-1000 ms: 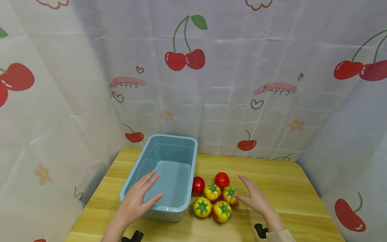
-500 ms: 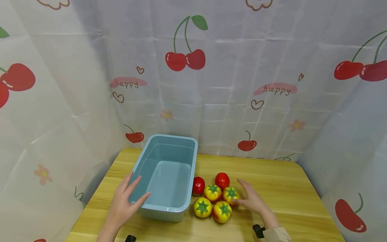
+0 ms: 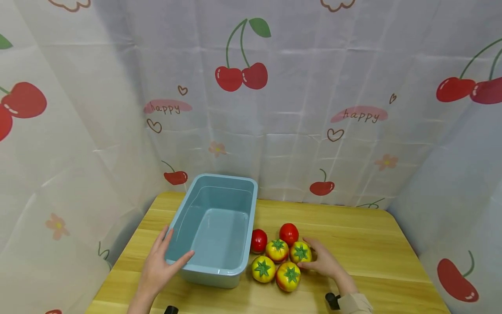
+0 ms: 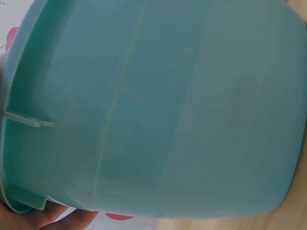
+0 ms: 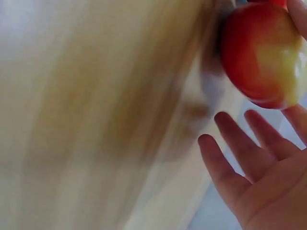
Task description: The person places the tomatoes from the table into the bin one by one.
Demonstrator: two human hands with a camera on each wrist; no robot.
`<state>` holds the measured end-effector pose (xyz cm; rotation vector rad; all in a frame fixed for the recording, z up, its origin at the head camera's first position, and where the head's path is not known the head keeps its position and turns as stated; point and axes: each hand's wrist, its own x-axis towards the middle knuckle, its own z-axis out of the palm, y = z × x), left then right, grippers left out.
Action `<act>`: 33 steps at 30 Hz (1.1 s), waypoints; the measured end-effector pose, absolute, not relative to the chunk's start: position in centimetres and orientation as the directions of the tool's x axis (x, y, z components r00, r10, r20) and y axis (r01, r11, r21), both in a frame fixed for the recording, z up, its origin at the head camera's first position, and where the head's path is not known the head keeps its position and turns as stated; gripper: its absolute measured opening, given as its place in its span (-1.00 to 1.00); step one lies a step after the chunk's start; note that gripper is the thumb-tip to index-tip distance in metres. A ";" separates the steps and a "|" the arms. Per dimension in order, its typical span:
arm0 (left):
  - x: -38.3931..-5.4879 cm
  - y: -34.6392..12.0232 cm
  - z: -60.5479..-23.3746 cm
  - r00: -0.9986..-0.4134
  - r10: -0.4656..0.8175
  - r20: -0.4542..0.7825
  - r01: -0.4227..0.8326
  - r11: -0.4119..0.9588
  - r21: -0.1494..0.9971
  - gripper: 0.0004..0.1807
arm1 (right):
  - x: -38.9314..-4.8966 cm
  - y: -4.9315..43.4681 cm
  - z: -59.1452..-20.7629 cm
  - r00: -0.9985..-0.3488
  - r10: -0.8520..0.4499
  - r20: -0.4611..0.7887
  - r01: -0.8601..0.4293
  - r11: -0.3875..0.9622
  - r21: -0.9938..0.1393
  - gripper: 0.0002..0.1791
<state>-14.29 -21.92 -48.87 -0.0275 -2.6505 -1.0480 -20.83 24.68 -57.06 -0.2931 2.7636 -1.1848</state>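
Observation:
My left hand point(image 3: 156, 268) rests at the near left corner of a blue-grey plastic tub point(image 3: 251, 218), fingers spread and straight along the rim. In the left wrist view the tub's outer wall point(image 4: 144, 110) fills most of the picture, with fingertips point(image 4: 76, 219) by its rim. My right hand point(image 3: 325, 261) is at a yellow-and-red, tomato-like fruit point(image 3: 300, 252) with a green star-shaped top, thumb and forefinger on either side. In the right wrist view the other fingers point(image 5: 240, 143) stay extended below the fruit; a firm grip does not show.
Left of that fruit lie several others: yellow ones point(image 3: 263, 269) with green tops and two red ones, one red fruit point(image 3: 259, 241) against the tub, another red fruit point(image 3: 289, 234) farther back. The wooden table point(image 3: 353, 231) is enclosed by a cherry-print curtain point(image 3: 290, 109).
My left hand has moved left and back from over the tub to its rim corner. The right hand has lowered and its thumb and forefinger have come closer around the yellow-and-red fruit.

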 end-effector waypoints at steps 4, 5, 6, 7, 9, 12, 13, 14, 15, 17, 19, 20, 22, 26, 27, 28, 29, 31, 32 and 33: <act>-14.2 -21.9 -48.9 -0.957 -0.096 0.274 0.117 0.737 0.666 0.00 | -20.6 24.5 -57.4 -0.979 -0.199 -0.046 -0.103 0.678 -0.728 -0.07; -14.2 -21.9 -49.0 -0.957 -0.098 0.274 0.116 0.737 0.666 0.00 | -20.6 24.5 -57.5 -0.980 -0.193 -0.051 -0.095 0.676 -0.730 -0.07; -14.1 -21.9 -49.0 -0.957 -0.099 0.273 0.113 0.738 0.665 0.00 | -20.6 24.5 -57.5 -0.981 -0.184 -0.056 -0.086 0.678 -0.730 -0.07; -14.1 -21.9 -49.0 -0.957 -0.100 0.271 0.111 0.739 0.665 0.00 | -20.6 24.4 -57.5 -0.983 -0.174 -0.061 -0.075 0.678 -0.731 -0.07; -14.1 -21.9 -48.9 -0.958 -0.102 0.269 0.108 0.739 0.665 0.00 | -20.6 24.4 -57.3 -0.985 -0.158 -0.076 -0.052 0.677 -0.734 -0.06; -14.1 -21.9 -48.9 -0.958 -0.105 0.266 0.105 0.738 0.667 0.00 | -20.7 24.3 -56.8 -0.986 -0.148 -0.082 -0.040 0.673 -0.739 -0.05; -14.1 -21.9 -48.9 -0.958 -0.105 0.266 0.104 0.738 0.667 0.01 | -20.7 24.2 -56.6 -0.986 -0.147 -0.078 -0.042 0.673 -0.739 -0.05; -14.1 -21.9 -48.9 -0.958 -0.105 0.265 0.104 0.737 0.668 0.01 | -20.7 24.2 -56.3 -0.986 -0.147 -0.074 -0.045 0.672 -0.739 -0.05; -14.1 -21.9 -48.9 -0.958 -0.106 0.265 0.103 0.737 0.668 0.01 | -20.8 24.1 -56.1 -0.986 -0.150 -0.067 -0.052 0.672 -0.739 -0.05; -14.1 -21.9 -48.8 -0.958 -0.107 0.267 0.104 0.736 0.669 0.01 | -20.8 24.0 -55.5 -0.987 -0.153 -0.053 -0.065 0.671 -0.739 -0.06; -14.1 -21.8 -48.8 -0.958 -0.108 0.267 0.103 0.737 0.668 0.01 | -20.8 23.8 -55.0 -0.986 -0.159 -0.040 -0.077 0.666 -0.742 -0.07; -14.1 -21.8 -48.8 -0.958 -0.109 0.267 0.102 0.737 0.668 0.01 | -20.8 23.7 -54.7 -0.986 -0.165 -0.034 -0.084 0.657 -0.749 -0.08; -14.1 -21.8 -48.8 -0.957 -0.110 0.267 0.102 0.737 0.668 0.01 | -20.8 23.5 -54.1 -0.984 -0.178 -0.016 -0.103 0.639 -0.762 -0.10; -14.1 -21.8 -48.9 -0.957 -0.112 0.268 0.101 0.736 0.669 0.01 | -20.9 23.0 -52.8 -0.979 -0.206 0.015 -0.135 0.586 -0.799 -0.14; -14.1 -21.8 -48.9 -0.956 -0.112 0.271 0.102 0.737 0.668 0.00 | -20.9 22.9 -52.4 -0.977 -0.211 0.021 -0.141 0.577 -0.805 -0.14; -14.2 -21.8 -48.9 -0.956 -0.113 0.272 0.103 0.737 0.668 0.00 | -20.9 22.8 -52.2 -0.976 -0.216 0.023 -0.144 0.567 -0.811 -0.13; -14.2 -21.8 -48.9 -0.955 -0.112 0.274 0.104 0.738 0.667 0.00 | -20.9 22.7 -51.9 -0.975 -0.220 0.025 -0.148 0.561 -0.814 -0.13; -14.2 -21.9 -49.0 -0.954 -0.112 0.277 0.107 0.739 0.665 -0.01 | -21.0 22.6 -51.3 -0.973 -0.230 0.034 -0.159 0.551 -0.819 -0.12; -14.2 -21.9 -49.0 -0.953 -0.111 0.280 0.108 0.741 0.663 -0.01 | -21.1 22.5 -51.1 -0.972 -0.233 0.033 -0.160 0.550 -0.820 -0.11; -14.2 -21.9 -48.9 -0.953 -0.111 0.282 0.110 0.741 0.663 -0.01 | -21.1 22.4 -50.8 -0.971 -0.238 0.030 -0.160 0.551 -0.819 -0.11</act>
